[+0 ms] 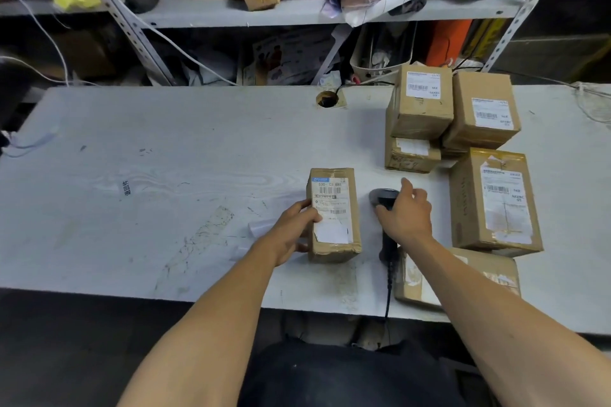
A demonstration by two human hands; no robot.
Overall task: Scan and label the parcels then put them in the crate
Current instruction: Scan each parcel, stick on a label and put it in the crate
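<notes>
A narrow cardboard parcel [334, 215] with a white barcode label lies flat on the white table [148, 192], near the middle. My left hand [294, 235] grips its left side, thumb on the label. Just to its right lies a black barcode scanner [383, 200] with its cable trailing over the table's front edge. My right hand [408, 211] is on the scanner, fingers curling round its head. No crate is in view.
Several labelled cardboard parcels are stacked at the right: two at the back [423, 102], [482, 112], one large [496, 201], one under my right forearm [413, 281]. A cable hole [327, 99] sits at the table's back. Cluttered metal shelves [264, 13] rise behind.
</notes>
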